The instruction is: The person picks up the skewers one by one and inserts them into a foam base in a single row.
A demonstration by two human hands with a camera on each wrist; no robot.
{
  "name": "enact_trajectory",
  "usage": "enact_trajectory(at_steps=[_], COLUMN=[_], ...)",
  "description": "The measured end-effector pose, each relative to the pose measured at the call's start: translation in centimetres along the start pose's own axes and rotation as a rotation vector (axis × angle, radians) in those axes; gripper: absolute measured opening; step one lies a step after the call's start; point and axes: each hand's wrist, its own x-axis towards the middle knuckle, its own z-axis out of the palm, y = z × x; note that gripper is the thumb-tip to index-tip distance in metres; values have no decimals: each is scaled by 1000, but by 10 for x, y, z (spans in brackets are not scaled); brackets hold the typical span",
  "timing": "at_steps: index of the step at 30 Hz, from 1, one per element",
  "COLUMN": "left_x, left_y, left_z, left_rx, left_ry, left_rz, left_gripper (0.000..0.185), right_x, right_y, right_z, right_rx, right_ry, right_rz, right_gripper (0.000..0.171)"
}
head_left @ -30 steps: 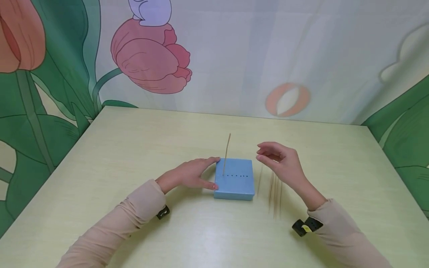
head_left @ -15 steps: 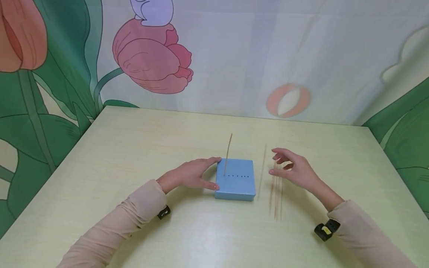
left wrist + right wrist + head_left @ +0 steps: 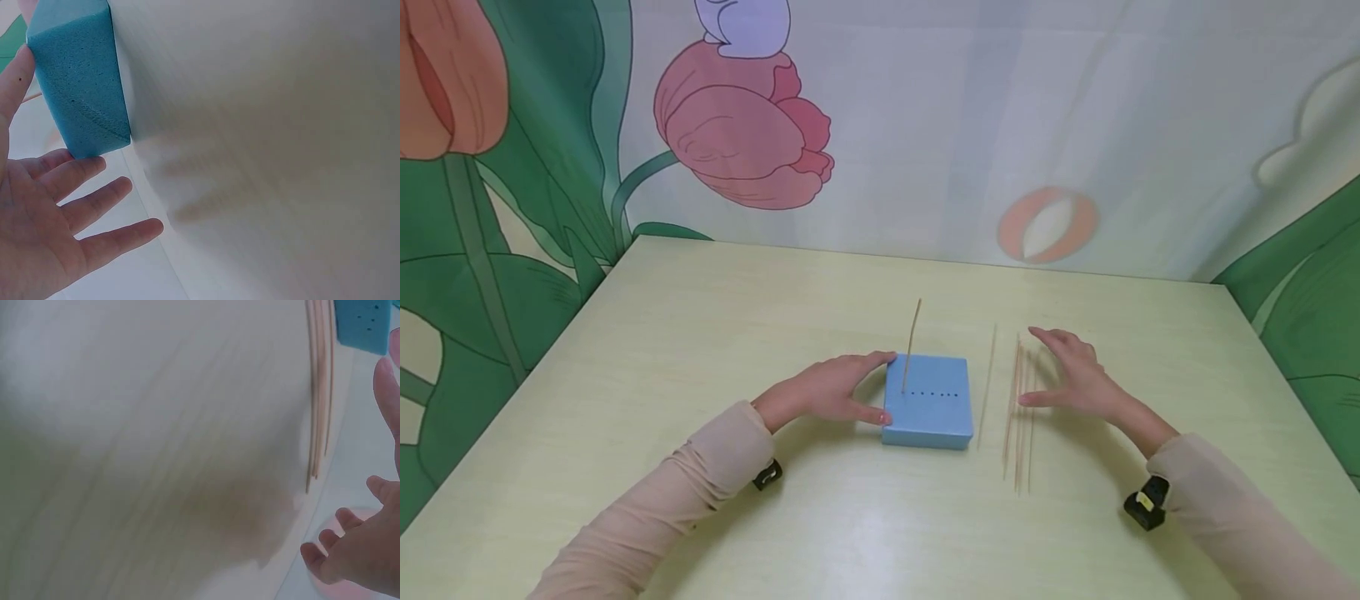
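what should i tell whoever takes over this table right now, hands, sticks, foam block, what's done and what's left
Left hand: open, fingers and thumb resting against the left side of the square blue foam block, steadying it.
Right hand: open, holding nothing, fingers spread low over the loose thin wooden sticks that lie on the pale green table to the right of the block; contact cannot be told.
Done: one thin wooden stick stands upright in the leftmost hole of the row of small holes on the block's top.
Left: the other holes in the row are empty; the loose sticks are not yet picked up.
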Motion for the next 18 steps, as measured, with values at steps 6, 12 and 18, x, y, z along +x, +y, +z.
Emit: enact_trajectory(at_steps=[6,12,18], left_x=[-1,0,1], left_y=[0,0,-1], left_z=[-1,-1,1], left_rx=[1,3,4], left_ry=[0,-2,-1], left_rz=[8,1,11], left_gripper=[85,85,85], right_x=[3,4,4], right_y=[11,20,20], right_z=[1,3,4], right_rx=[-129,-169,-185], right_ry=[-83,-144,-153], right_rz=[110,153,155], right_gripper=[106,109,106])
